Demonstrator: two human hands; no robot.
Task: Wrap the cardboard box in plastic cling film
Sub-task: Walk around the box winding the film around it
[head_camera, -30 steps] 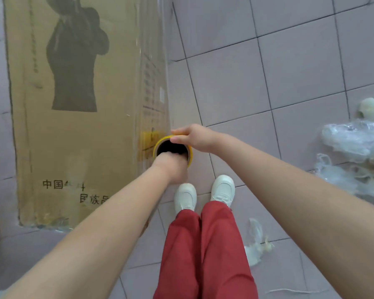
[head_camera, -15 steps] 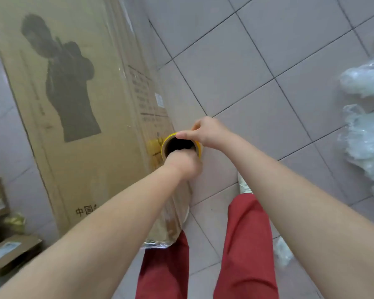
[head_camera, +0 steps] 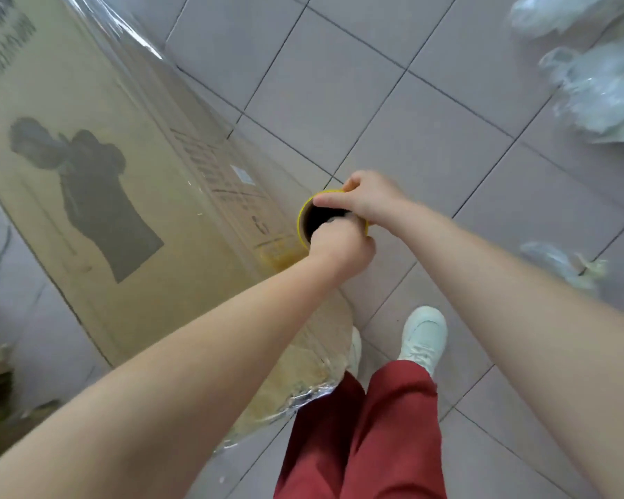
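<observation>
Matt brown cardboard box (head_camera: pixel 98 196) under glossy clear cling film (head_camera: pixel 181 113); smooth grey floor tiles (head_camera: pixel 357 84).

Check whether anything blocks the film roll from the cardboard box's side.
Nothing visible does. The left hand and right hand grip the film roll close beside the cardboard box; only stretched cling film lies between them.

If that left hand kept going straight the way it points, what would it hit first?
The left hand points down into the yellow-rimmed cardboard tube of cling film, so it would probably meet the tube's dark inner wall first; depth inside is unclear.
</observation>
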